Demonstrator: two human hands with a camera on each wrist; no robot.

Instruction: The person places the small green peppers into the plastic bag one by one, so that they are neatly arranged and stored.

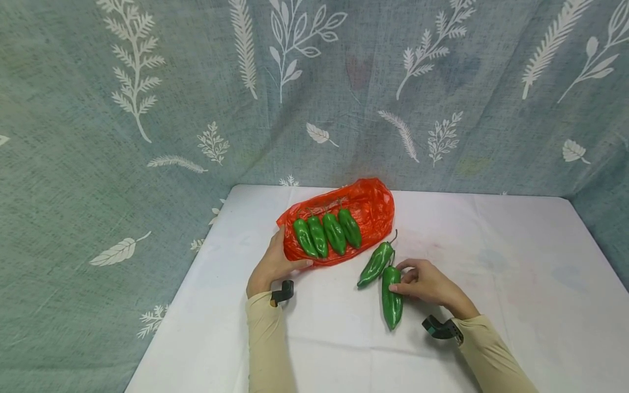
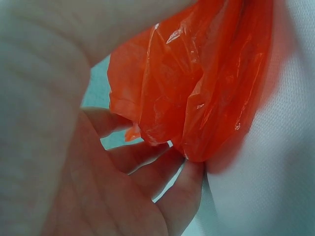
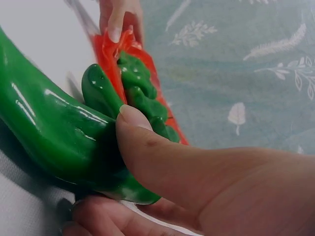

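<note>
Several green chili peppers (image 1: 334,233) lie side by side on a red plastic bag (image 1: 377,210) at the back of the table. My left hand (image 1: 275,263) holds the bag's left end, its thumb along the front edge; in the left wrist view the fingers (image 2: 147,162) reach round the crumpled red plastic (image 2: 172,88). My right hand (image 1: 426,281) pinches a green chili pepper (image 1: 392,305) in front of the bag, thumb (image 3: 142,142) on top and other fingers at its far side. Another loose chili pepper (image 1: 375,264) lies just left of that one, stem towards the bag.
A white cloth (image 1: 334,338) covers the table. Behind and to the left hangs a grey-green curtain (image 1: 314,142) with white leaf prints. Each wrist bears a dark strapped device (image 1: 442,328).
</note>
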